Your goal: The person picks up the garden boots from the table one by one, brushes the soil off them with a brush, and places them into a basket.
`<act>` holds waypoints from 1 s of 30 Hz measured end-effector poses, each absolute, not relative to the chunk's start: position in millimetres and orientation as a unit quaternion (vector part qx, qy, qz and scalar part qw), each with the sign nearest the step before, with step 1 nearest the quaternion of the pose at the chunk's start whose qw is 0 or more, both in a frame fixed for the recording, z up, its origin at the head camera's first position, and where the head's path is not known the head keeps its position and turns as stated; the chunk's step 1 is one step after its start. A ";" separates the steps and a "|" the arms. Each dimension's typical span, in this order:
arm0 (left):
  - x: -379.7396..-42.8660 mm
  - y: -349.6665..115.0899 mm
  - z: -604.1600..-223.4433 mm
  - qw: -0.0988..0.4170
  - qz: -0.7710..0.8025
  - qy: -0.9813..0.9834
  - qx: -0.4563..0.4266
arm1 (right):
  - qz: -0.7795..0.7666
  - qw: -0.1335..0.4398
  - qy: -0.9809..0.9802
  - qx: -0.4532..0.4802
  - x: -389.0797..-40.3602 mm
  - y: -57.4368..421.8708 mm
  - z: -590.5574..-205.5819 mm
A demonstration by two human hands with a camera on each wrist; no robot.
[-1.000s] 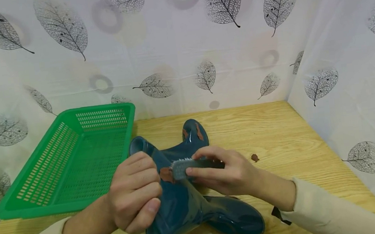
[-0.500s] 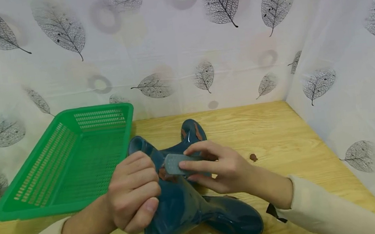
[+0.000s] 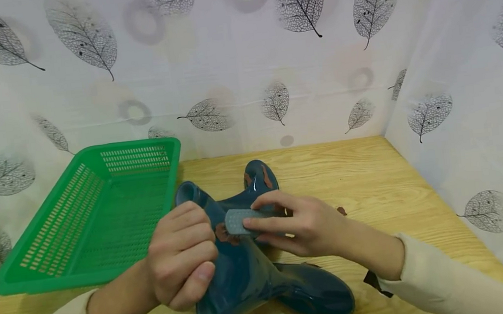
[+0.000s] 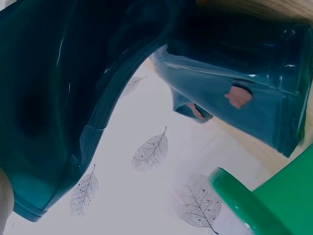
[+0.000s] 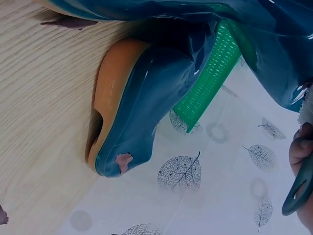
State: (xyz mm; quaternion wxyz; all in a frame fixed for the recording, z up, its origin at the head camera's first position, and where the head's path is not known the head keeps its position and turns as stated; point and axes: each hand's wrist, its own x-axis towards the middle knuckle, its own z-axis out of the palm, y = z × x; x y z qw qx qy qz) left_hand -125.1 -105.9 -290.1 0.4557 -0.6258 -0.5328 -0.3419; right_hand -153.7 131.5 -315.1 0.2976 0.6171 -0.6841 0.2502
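A dark blue rubber boot (image 3: pixel 241 281) lies on its side, toe to the right. My left hand (image 3: pixel 181 259) grips it by the top edge of its shaft, fingers curled. In my right hand (image 3: pixel 302 223) is a scrubbing brush (image 3: pixel 237 221), pinched between thumb and fingers. The brush's back faces up over a reddish-brown mud patch (image 3: pixel 222 233) on the shaft; its white bristles (image 5: pixel 307 106) show in the right wrist view, at the boot's surface. Behind lies the second boot (image 3: pixel 260 174), tan-soled, with brown patches on its toe and another patch (image 4: pixel 238 97) on its shaft.
A green plastic basket (image 3: pixel 4 279) stands to the left, close to the boots' shafts. One brown crumb (image 3: pixel 341 211) lies on the wooden table (image 3: pixel 363 171) beyond my right wrist. A leaf-patterned curtain (image 3: pixel 231 51) encloses the back and sides.
The brush has tipped so its back faces up and shifted slightly over the mud patch, which looks more smeared and broken. My left hand keeps its grip on the boot.
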 end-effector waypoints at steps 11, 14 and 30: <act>-123.6 -104.1 -285.8 0.456 -0.333 -0.535 -0.629 | 0.226 0.300 -0.674 0.636 -152.6 121.7 -306.8; -124.5 -104.2 -285.7 0.454 -0.334 -0.535 -0.629 | 0.199 0.304 -0.686 0.631 -150.6 124.9 -304.8; -124.0 -102.5 -282.3 0.456 -0.333 -0.537 -0.627 | 0.141 0.311 -0.705 0.621 -146.6 133.2 -295.3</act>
